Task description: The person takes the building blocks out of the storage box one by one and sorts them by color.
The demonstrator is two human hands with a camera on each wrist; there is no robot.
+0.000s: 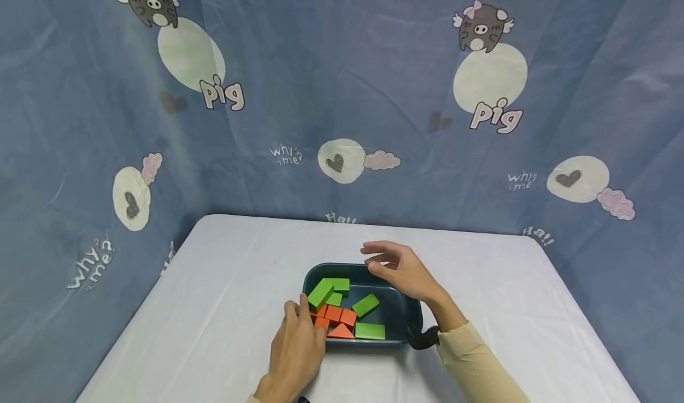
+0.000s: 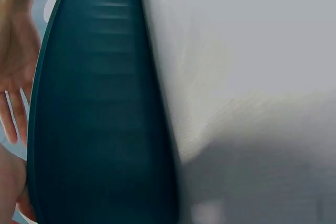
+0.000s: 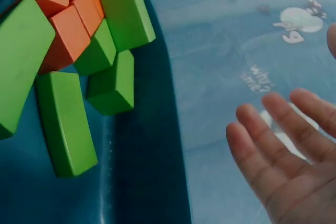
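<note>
Nearest the camera, the left hand lies palm down on the white table, fingers stretched out straight, its tips at the near left corner of the dark teal tray and touching the orange blocks there. Nothing is pinched; the hand is flat and relaxed. In the left wrist view the tray's outer wall fills the picture, smooth and glossy, standing on the white cloth.

Now the tray itself: it sits near the middle of the table, towards the near edge, a rounded rectangle with its long axis running left to right across the person. Inside, the blocks crowd the left half. The orange ones, cubes and a triangular wedge, cluster at the near left. The green blocks are long bars: one lies flat along the near wall, in line with the tray's length; one in the middle slants away to the right; the biggest leans up over the pile at the left. The right wrist view shows them close, matt green bars beside orange cubes, edges crisp.

Further on, the right hand hovers over the tray's far right rim, fingers loosely spread and gently bent, holding nothing. The right wrist view confirms an open palm.

Behind it all hangs a blue curtain printed with cartoon pigs.
</note>
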